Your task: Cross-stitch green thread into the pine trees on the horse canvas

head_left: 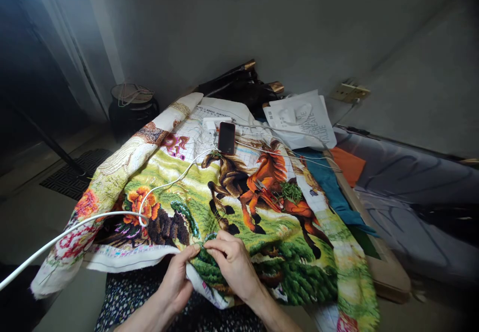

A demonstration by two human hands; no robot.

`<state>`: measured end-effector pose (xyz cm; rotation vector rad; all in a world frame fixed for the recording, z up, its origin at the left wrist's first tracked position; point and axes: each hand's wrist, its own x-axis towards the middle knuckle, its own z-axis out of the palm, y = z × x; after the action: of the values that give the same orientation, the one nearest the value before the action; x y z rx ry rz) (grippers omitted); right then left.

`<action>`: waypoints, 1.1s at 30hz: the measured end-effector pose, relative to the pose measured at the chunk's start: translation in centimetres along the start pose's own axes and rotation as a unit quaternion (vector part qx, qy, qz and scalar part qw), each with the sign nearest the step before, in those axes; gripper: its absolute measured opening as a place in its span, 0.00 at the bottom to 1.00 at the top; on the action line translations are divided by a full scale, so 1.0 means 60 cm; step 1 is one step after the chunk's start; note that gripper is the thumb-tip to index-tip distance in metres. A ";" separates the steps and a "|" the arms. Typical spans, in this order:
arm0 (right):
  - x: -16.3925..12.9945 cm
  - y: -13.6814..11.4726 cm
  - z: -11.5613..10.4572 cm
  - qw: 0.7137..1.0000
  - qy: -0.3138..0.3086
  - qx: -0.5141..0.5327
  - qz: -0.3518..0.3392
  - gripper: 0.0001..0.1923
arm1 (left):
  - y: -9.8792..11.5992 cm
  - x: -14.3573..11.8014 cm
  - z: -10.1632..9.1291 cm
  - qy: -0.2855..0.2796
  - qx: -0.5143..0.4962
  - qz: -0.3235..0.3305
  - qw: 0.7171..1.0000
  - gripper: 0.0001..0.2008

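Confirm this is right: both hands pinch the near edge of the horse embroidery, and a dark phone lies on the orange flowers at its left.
Not quite. In the head view the left hand and right hand do pinch the near edge of the horse embroidery, but the dark phone lies at the far end, just above the brown horse's head, not on the orange flowers.

The white paper bag (303,117) behind the embroidery carries grey capital print, turned sideways; the words "CREATE" and "VALUE" can be made out, the rest is too small to read
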<state>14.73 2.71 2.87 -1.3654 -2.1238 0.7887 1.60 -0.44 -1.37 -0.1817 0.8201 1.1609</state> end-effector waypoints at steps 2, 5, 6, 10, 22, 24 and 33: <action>-0.002 0.001 0.003 1.000 0.007 0.005 0.001 0.13 | 0.001 0.001 0.000 0.001 0.004 -0.002 1.000 0.04; -0.005 0.003 0.006 1.000 0.017 0.014 0.000 0.12 | 0.001 0.003 -0.001 0.003 0.010 -0.001 1.000 0.04; -0.006 0.004 0.007 1.000 0.020 0.015 -0.001 0.12 | 0.001 0.003 -0.001 0.005 0.012 0.000 1.000 0.04; -0.006 0.004 0.010 1.000 0.025 0.016 -0.003 0.11 | 0.002 0.002 0.002 0.014 0.009 -0.003 1.000 0.04; 0.000 0.003 0.010 0.998 0.001 -0.003 -0.070 0.12 | 0.014 -0.004 0.012 0.001 -0.021 -0.040 0.999 0.03; 0.001 0.003 0.011 0.997 -0.003 0.001 -0.071 0.12 | 0.014 -0.004 0.011 0.004 -0.024 -0.038 0.999 0.03; -0.001 0.002 -0.009 0.997 -0.042 -0.026 -0.057 0.15 | 0.008 -0.005 0.007 0.000 -0.006 -0.019 1.000 0.03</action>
<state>15.21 2.80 3.17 -1.2441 -2.2799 0.7619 1.32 -0.24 -0.77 -0.2070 0.8059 1.1297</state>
